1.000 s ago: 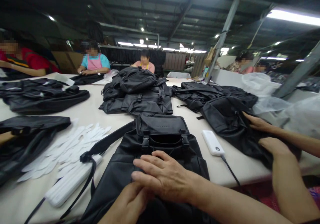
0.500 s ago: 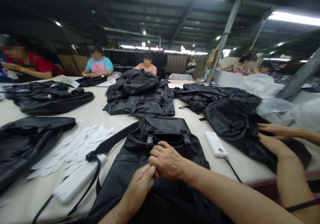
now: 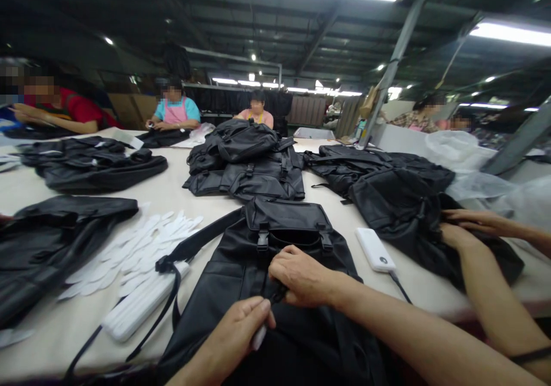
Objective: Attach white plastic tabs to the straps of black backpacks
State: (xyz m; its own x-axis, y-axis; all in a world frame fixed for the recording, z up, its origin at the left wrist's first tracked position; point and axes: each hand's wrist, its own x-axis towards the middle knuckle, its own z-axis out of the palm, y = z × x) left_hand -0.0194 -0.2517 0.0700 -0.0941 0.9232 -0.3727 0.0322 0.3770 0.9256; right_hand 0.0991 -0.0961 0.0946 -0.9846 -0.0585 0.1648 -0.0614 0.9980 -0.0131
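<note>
Left hand (image 3: 230, 340) pinches small white piece (image 3: 259, 338); right hand (image 3: 303, 277) half-closed on dark strap (image 3: 275, 293) of black backpack (image 3: 202, 311), lower centre; 2 stacked backpacks (image 3: 245, 168) lie upper centre.

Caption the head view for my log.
Right hand pinches a black strap on a black backpack, left hand beside it, on a white table.

1. A near backpack (image 3: 241, 265) lies on the surface (image 3: 43, 346) at 6 o'clock.
2. Stacked backpacks (image 3: 258, 182) sit behind it at 12 o'clock.
3. A power bank (image 3: 375, 249) lies beside it at 3 o'clock.
4. Loose strips (image 3: 133, 254) lie at 9 o'clock.
</note>
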